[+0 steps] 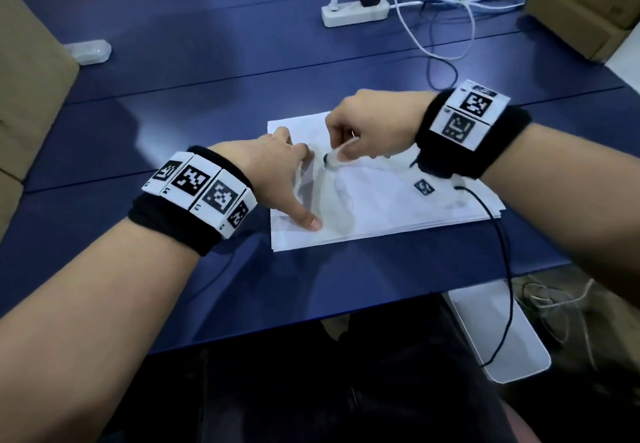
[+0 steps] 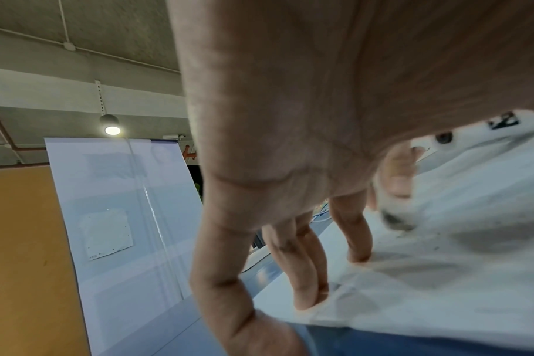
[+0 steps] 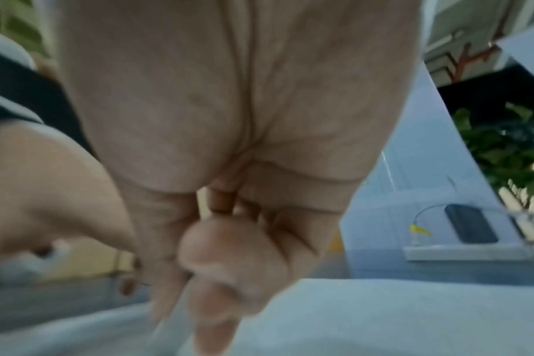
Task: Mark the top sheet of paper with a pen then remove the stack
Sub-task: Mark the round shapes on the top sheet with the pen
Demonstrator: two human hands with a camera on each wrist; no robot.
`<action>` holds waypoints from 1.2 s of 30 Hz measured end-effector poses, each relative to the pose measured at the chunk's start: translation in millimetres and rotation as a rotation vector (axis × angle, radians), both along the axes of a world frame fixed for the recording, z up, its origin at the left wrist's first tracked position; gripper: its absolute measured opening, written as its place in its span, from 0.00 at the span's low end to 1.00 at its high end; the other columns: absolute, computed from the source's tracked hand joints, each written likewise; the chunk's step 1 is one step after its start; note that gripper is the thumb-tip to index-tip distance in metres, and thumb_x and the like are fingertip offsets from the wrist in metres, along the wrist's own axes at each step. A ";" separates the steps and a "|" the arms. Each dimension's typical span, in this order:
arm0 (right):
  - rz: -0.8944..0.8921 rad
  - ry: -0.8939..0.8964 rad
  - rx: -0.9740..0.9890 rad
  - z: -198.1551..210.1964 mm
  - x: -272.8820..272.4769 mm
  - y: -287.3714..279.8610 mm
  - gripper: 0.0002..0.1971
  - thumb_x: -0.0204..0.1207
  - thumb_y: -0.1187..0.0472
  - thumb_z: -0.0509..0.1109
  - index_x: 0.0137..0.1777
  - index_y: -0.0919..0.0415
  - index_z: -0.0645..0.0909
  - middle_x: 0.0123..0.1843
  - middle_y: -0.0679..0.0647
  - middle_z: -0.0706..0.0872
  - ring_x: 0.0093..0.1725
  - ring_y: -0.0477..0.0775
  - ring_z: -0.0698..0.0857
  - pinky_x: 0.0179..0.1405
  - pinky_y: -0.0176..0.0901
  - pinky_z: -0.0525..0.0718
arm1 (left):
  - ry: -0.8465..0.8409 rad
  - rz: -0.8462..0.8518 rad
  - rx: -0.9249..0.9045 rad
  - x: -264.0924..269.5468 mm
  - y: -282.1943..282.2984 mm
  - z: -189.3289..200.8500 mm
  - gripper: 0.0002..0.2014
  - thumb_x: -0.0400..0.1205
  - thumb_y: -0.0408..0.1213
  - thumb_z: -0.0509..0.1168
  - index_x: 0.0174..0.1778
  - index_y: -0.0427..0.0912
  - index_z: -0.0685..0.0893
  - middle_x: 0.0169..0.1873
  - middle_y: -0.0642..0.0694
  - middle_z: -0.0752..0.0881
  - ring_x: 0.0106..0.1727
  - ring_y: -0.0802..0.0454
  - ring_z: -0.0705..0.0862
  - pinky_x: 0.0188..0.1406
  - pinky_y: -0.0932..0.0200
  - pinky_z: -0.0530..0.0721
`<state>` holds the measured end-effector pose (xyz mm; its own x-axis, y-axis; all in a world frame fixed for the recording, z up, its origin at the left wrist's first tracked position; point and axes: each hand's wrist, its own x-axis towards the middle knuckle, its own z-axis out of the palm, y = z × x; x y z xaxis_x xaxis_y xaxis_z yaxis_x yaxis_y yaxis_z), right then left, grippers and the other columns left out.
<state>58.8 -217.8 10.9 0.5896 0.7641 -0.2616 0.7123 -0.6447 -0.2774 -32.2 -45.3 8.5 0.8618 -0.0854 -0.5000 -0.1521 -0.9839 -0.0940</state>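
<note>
The stack of paper (image 1: 398, 200) sat on the dark blue table (image 1: 173, 131), near the front edge and a bit right of centre, with its sheets fanned slightly at the right corner. The top sheet had a small black-and-white square marker (image 1: 424, 187) printed on it toward the right.

The left hand (image 1: 277, 172) was spread out on the left part of the stack, fingers straight-ish and planted, thumb tip pressing down near the front-left corner. The left wrist view backed that up: fingertips (image 2: 360, 255) were touching the white paper, nothing held.

The right hand (image 1: 370, 124) was curled up over the middle of the top sheet, pinching a pen (image 1: 332, 158) between thumb and fingers. The pen looked pale or clear with a dark tip, and the tip was right at the paper, close to the left hand's index finger. It was pretty blurry, so I couldn't tell if there was actually ink on the page. The right wrist view was just a blurred fist, fingers folded in.

Both wrists wore black bands with white coded tags. Further back on the table there was a white power strip (image 1: 355, 13) with a black adapter plugged in and white cables trailing off, a small clear plastic case (image 1: 90, 51) at left, and cardboard boxes (image 1: 581, 10) at the right edge.
</note>
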 end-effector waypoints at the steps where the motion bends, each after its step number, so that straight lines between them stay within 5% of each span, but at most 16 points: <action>1: 0.035 0.055 -0.012 -1.3 -6.1 -2.1 0.04 0.78 0.56 0.74 0.48 0.54 0.84 0.33 0.47 0.88 0.25 0.48 0.85 0.30 0.46 0.87 | -0.001 -0.003 0.003 -0.1 -0.1 -0.7 0.59 0.58 0.76 0.72 0.83 0.53 0.61 0.69 0.47 0.67 0.70 0.45 0.74 0.65 0.42 0.79; 5: 0.183 0.266 -0.125 -3.7 -27.8 -5.1 0.03 0.76 0.59 0.77 0.46 0.53 0.85 0.31 0.45 0.86 0.23 0.43 0.80 0.24 0.37 0.82 | 0.001 -0.015 0.025 -0.1 -2.5 -1.2 0.59 0.58 0.77 0.72 0.83 0.52 0.61 0.68 0.47 0.67 0.70 0.45 0.73 0.62 0.44 0.79; 7: 0.146 0.174 -0.075 -1.9 -17.2 -0.6 0.03 0.77 0.60 0.76 0.46 0.54 0.84 0.32 0.46 0.87 0.21 0.41 0.80 0.26 0.40 0.83 | 0.004 -0.011 0.027 1.1 -4.5 0.5 0.59 0.57 0.76 0.73 0.81 0.52 0.63 0.67 0.47 0.68 0.69 0.45 0.74 0.58 0.46 0.78; 11: 0.005 -0.054 -0.003 0.8 3.1 3.8 0.06 0.77 0.52 0.74 0.48 0.52 0.83 0.42 0.47 0.89 0.35 0.50 0.87 0.41 0.50 0.87 | 0.014 0.010 0.010 1.9 -4.6 2.0 0.61 0.55 0.75 0.75 0.83 0.54 0.61 0.68 0.48 0.68 0.68 0.45 0.76 0.62 0.43 0.80; 13: 0.055 0.065 -0.019 -0.4 -4.6 -0.3 0.04 0.76 0.55 0.75 0.47 0.52 0.84 0.37 0.46 0.88 0.31 0.49 0.86 0.37 0.51 0.89 | 0.002 0.010 0.013 1.5 -4.1 -0.6 0.60 0.56 0.77 0.73 0.81 0.53 0.63 0.67 0.48 0.68 0.67 0.45 0.76 0.62 0.43 0.81; 16: 0.156 0.274 -0.130 -4.1 -23.6 -6.9 0.03 0.76 0.58 0.77 0.45 0.52 0.85 0.33 0.46 0.86 0.25 0.45 0.81 0.25 0.39 0.82 | -0.017 -0.005 0.029 -0.1 -5.8 -4.2 0.58 0.56 0.81 0.68 0.79 0.51 0.66 0.66 0.46 0.69 0.67 0.44 0.75 0.62 0.39 0.81; 18: 0.169 0.251 -0.113 -4.1 -21.5 -6.1 0.03 0.77 0.60 0.76 0.45 0.52 0.84 0.34 0.46 0.86 0.27 0.46 0.81 0.23 0.36 0.81 | -0.015 -0.014 0.036 -0.1 -8.4 -4.1 0.57 0.57 0.80 0.67 0.78 0.50 0.67 0.65 0.46 0.69 0.67 0.43 0.74 0.63 0.38 0.81; 23: -0.006 -0.069 0.023 -0.9 5.0 -1.4 0.06 0.78 0.52 0.74 0.50 0.53 0.84 0.46 0.48 0.90 0.37 0.49 0.85 0.46 0.51 0.86 | -0.005 -0.007 0.029 1.0 -8.3 0.3 0.55 0.59 0.79 0.69 0.77 0.50 0.67 0.62 0.46 0.69 0.65 0.44 0.76 0.62 0.40 0.81; 25: 0.066 0.071 0.001 -2.7 -3.6 -6.0 0.03 0.77 0.56 0.75 0.48 0.52 0.85 0.39 0.46 0.89 0.32 0.49 0.85 0.40 0.52 0.88 | -0.009 -0.008 0.025 1.1 -7.6 -0.8 0.55 0.59 0.79 0.69 0.78 0.50 0.67 0.63 0.46 0.69 0.66 0.43 0.76 0.63 0.41 0.80; 28: 0.180 0.299 -0.147 -6.1 -24.3 -10.5 0.03 0.77 0.57 0.77 0.46 0.50 0.85 0.35 0.46 0.87 0.28 0.45 0.82 0.27 0.40 0.84 | -0.006 0.000 0.028 0.5 -6.5 -3.2 0.58 0.57 0.80 0.68 0.79 0.50 0.66 0.66 0.46 0.68 0.68 0.44 0.74 0.64 0.40 0.81; 33: 0.033 0.008 -0.054 1.1 0.6 -3.0 0.08 0.77 0.49 0.74 0.49 0.51 0.85 0.36 0.47 0.89 0.31 0.49 0.87 0.35 0.48 0.88 | 0.005 -0.001 0.032 0.5 -9.7 0.4 0.55 0.60 0.78 0.69 0.78 0.51 0.67 0.65 0.46 0.69 0.67 0.43 0.75 0.64 0.40 0.80; 36: 0.014 0.025 -0.019 1.1 2.9 -5.7 0.09 0.76 0.48 0.75 0.47 0.52 0.84 0.38 0.49 0.90 0.34 0.54 0.89 0.38 0.52 0.89 | 0.001 -0.002 0.038 1.5 -9.3 0.1 0.55 0.60 0.78 0.70 0.78 0.50 0.67 0.65 0.46 0.69 0.67 0.43 0.75 0.63 0.41 0.80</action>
